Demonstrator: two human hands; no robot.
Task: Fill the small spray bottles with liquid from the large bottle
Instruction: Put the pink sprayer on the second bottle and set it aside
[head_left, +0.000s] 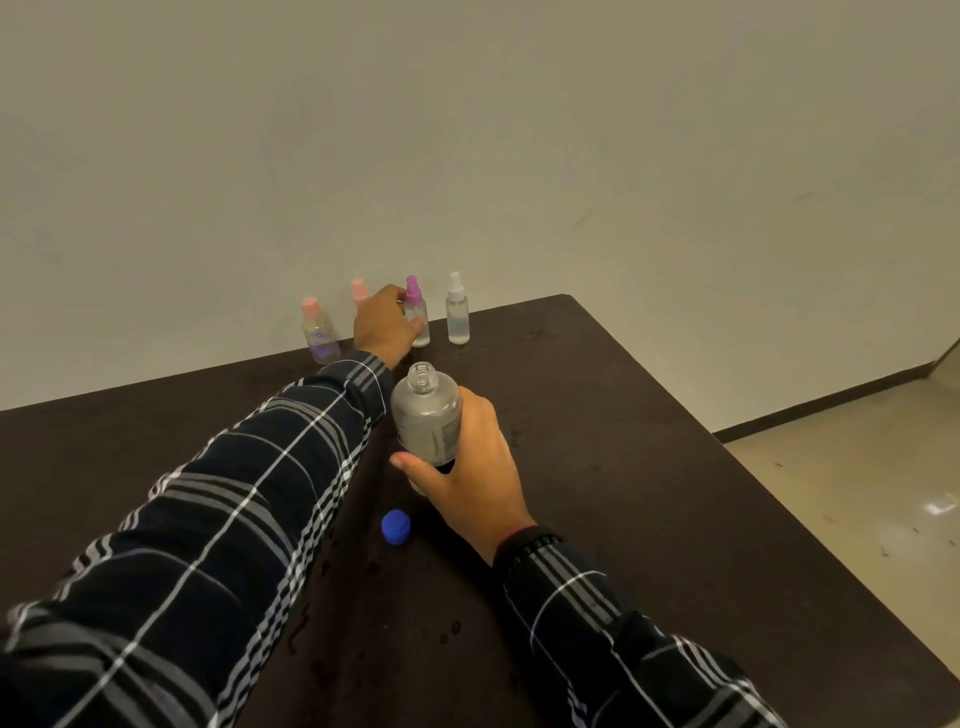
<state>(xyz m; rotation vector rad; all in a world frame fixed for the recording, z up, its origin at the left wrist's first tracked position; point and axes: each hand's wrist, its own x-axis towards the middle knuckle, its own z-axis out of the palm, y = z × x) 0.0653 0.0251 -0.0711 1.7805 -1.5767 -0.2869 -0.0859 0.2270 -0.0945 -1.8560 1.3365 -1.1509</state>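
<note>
The dark table carries everything. The right hand wraps its fingers and thumb round the uncapped large bottle, upright mid-table. It should stay planted there until a small bottle is opened beside it.

At the far edge by the wall, the left hand curls thumb and fingers round the purple-capped spray bottle. How full it is I cannot tell at this size. It is best lifted straight up, because the white-capped spray bottle stands just beside it and a pink-capped sprayer hides behind the hand. A pink-capped flat bottle stands further left.

The blue cap lies near the right wrist, and droplets wet the tabletop, so a slip is possible.
</note>
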